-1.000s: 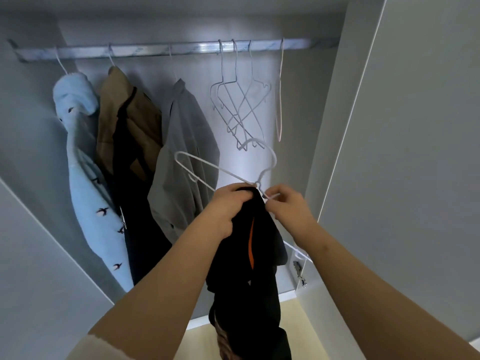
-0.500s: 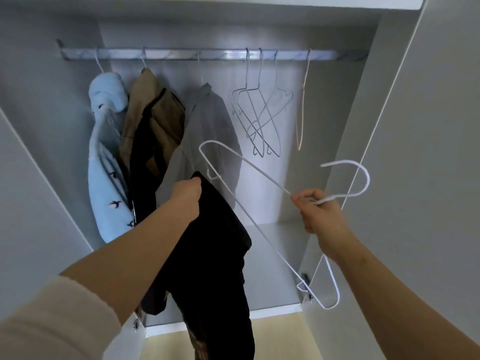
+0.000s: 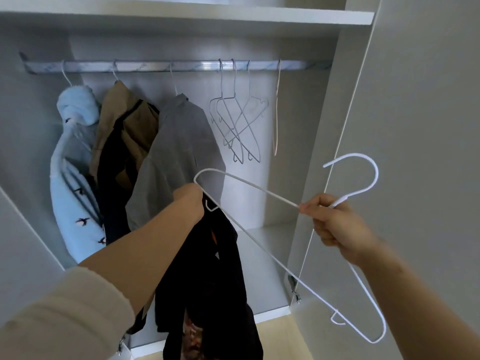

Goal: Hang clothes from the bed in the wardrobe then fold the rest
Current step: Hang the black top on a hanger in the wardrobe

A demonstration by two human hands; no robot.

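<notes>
Diagonally, white hanger (image 3: 259,188) runs upper-left to lower-right, hook upward.

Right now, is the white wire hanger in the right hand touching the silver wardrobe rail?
Apart. Head view: the white wire hanger, gripped at its neck by the right hand, has its hook well below the silver wardrobe rail.
</notes>
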